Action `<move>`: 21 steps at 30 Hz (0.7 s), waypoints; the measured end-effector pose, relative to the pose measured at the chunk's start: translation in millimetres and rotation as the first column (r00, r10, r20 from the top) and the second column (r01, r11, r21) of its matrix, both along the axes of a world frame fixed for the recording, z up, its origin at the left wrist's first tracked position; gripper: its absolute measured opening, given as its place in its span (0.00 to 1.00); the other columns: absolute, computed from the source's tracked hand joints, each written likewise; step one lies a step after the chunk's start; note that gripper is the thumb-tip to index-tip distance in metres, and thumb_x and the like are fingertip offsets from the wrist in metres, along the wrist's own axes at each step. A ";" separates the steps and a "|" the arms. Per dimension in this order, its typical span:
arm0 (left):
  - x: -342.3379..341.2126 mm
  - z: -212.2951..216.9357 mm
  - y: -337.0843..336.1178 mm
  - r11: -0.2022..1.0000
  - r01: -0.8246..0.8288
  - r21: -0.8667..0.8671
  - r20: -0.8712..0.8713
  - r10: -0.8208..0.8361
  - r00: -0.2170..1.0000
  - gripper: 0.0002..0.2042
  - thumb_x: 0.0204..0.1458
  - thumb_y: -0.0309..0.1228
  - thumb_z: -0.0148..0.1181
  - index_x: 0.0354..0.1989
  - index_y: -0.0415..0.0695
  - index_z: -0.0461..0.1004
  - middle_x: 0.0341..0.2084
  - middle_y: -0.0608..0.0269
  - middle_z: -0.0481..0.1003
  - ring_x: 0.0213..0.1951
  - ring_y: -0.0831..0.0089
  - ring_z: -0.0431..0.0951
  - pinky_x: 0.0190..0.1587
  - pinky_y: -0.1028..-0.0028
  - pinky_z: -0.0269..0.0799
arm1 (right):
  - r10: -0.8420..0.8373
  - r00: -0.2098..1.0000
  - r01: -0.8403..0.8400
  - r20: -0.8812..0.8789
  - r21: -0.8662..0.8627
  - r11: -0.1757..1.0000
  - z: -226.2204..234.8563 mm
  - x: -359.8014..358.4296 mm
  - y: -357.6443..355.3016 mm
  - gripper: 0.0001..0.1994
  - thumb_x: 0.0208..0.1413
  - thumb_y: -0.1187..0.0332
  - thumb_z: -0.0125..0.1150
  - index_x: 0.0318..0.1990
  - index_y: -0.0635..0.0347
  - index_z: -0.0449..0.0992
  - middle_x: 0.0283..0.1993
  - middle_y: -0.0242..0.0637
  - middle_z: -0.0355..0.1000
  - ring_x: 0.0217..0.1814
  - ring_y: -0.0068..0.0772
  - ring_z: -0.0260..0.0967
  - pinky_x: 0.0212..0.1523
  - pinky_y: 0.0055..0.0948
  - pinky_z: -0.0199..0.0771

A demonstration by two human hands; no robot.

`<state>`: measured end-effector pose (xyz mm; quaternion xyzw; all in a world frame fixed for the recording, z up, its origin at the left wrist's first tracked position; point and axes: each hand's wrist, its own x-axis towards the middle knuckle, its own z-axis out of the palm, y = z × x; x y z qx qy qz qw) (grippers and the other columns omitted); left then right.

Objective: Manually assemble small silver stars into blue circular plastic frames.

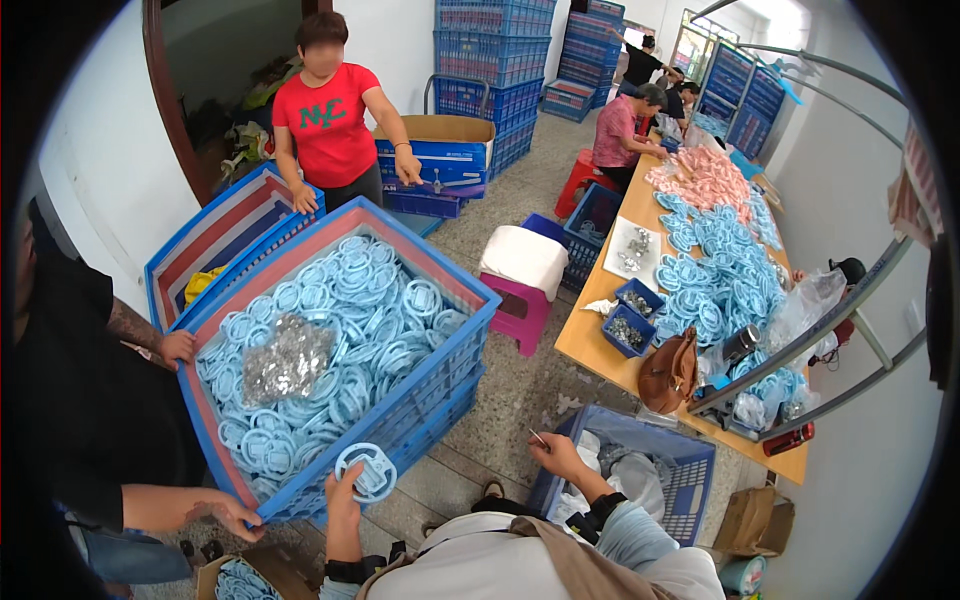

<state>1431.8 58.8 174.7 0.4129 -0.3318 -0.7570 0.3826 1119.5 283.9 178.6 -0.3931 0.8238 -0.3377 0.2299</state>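
My left hand (343, 505) pinches a light blue round plastic piece (379, 473) with an open ring shape and a bar across it. It is held just off the near corner of a large blue crate (482, 325), heaped with similar light blue plastic pieces (350, 340). A clear bag of small silver metal parts (288, 358) lies on that heap. To the right, my right hand (562, 458) is closed on a small, slim metal item (538, 438), too small to name. It is above the edge of a blue basket (690, 490) holding plastic bags.
A person in black (90, 370) grips the crate from the left; another in red (335, 120) stands behind it, pointing. A wooden table (600, 345) at right carries blue and pink pieces, trays and a brown bag (668, 372). A pink stool (520, 315) stands between.
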 end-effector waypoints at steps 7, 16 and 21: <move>81.4 -8.3 8.0 0.999 0.043 0.002 0.125 -0.043 0.991 0.15 0.39 0.25 0.61 0.38 0.38 0.70 0.31 0.62 0.73 0.32 0.74 0.73 0.34 0.76 0.67 | 0.053 0.998 -0.053 -0.016 -0.039 0.998 -6.3 79.2 0.2 0.12 0.44 0.67 0.53 0.35 0.62 0.73 0.25 0.43 0.70 0.27 0.37 0.69 0.29 0.30 0.67; 115.8 -2.6 19.6 0.996 0.087 0.015 0.105 -0.088 0.991 0.13 0.41 0.25 0.59 0.37 0.39 0.70 0.31 0.64 0.73 0.33 0.75 0.73 0.33 0.77 0.66 | 0.063 0.997 -0.061 -0.045 0.032 0.998 -4.6 107.1 2.1 0.12 0.43 0.67 0.51 0.35 0.61 0.73 0.27 0.45 0.71 0.28 0.41 0.70 0.30 0.31 0.67; 97.1 2.1 17.8 0.981 0.192 0.000 0.106 -0.190 0.976 0.13 0.41 0.26 0.60 0.37 0.39 0.70 0.31 0.64 0.72 0.32 0.75 0.72 0.34 0.76 0.65 | 0.012 1.000 -0.012 -0.023 0.016 1.000 -22.3 108.8 31.8 0.11 0.44 0.67 0.52 0.35 0.61 0.73 0.27 0.44 0.71 0.28 0.42 0.69 0.29 0.33 0.67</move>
